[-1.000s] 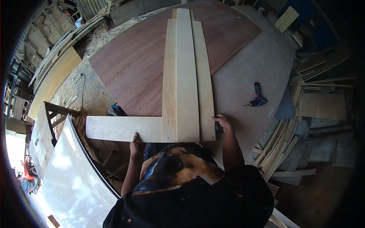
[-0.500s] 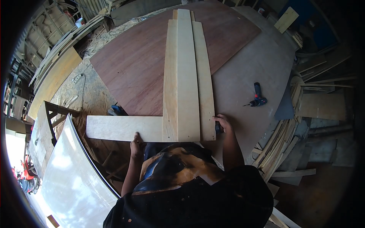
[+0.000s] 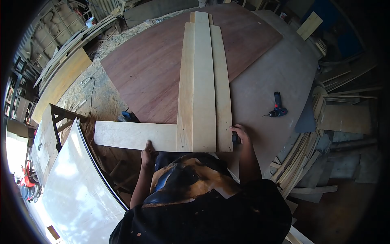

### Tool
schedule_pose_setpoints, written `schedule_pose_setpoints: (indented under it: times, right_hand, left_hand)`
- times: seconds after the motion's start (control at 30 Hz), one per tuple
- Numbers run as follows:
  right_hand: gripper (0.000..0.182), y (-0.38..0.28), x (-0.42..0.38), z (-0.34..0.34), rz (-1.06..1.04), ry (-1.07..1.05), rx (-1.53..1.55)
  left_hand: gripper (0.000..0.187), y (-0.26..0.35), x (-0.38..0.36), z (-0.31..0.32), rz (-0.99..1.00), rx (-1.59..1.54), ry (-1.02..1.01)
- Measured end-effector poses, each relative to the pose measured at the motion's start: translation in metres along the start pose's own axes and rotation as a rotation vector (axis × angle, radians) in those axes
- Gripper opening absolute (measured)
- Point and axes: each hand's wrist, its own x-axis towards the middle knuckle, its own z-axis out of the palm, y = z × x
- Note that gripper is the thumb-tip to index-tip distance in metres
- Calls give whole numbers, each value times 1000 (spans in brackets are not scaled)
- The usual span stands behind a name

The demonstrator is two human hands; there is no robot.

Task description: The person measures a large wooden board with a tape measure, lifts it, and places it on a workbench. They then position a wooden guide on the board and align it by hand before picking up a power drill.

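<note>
A long pale plywood board [image 3: 138, 136] lies crosswise in front of me. My left hand [image 3: 149, 154] is closed on its near edge, with one digit pressed on the top face. Several long plywood strips [image 3: 204, 81] run away from me, side by side and overlapping, and meet the crosswise board to form a corner. My right hand [image 3: 242, 134] grips the right edge of the outermost strip [image 3: 222, 89] near its close end. A small black object [image 3: 235, 138] shows beside that hand; its kind is hidden. Dark screw-like dots mark the strips' near ends.
Beneath lies a reddish-brown plywood sheet [image 3: 142, 69] over a greyish sheet [image 3: 256, 93]. A cordless drill [image 3: 278, 106] rests at right. A blue power tool [image 3: 128, 116] sits behind the crosswise board. Shiny sheeting [image 3: 77, 183] stands lower left; scrap wood strips [image 3: 298, 158] pile at right.
My view has shifted and turned slightly, so everything sits a little differently in frame. Both hands keep to the same places on the boards.
</note>
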Motion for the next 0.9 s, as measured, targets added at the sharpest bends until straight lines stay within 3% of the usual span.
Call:
schedule_pose_setpoints:
  times: [0.2, 0.3, 0.43, 0.5, 0.57, 0.63, 0.7, 0.8, 0.9]
  right_hand:
    - [26, -12, -11, 3, 7, -106, 150]
    - [23, 8, 13, -9, -97, -73, 38]
    - [24, -9, 23, -13, -100, -155, -102]
    - [27, -19, 21, -14, -131, -166, -205]
    - [38, -22, 23, -20, -132, -326, -150]
    - [49, -28, 19, -21, -67, -378, -130]
    - [52, -38, 8, -7, -160, -487, -68]
    - [46, -47, 2, 13, -204, -525, -20]
    - [41, -44, 11, 28, -229, -533, 47]
  left_hand:
    - [42, 4, -10, 15, 88, -203, -47]
    - [43, -2, -12, 13, 202, -306, -152]
    - [42, 8, -30, 13, 151, -290, -107]
    - [44, 13, -39, 17, 177, -328, -228]
    - [44, 26, -51, 21, 203, -332, -227]
    - [46, 37, -57, 24, 336, -54, -298]
    - [45, 65, -77, 35, 378, -159, -305]
    - [44, 86, -78, 43, 380, -265, -334]
    - [42, 120, -83, 46, 559, -355, -402]
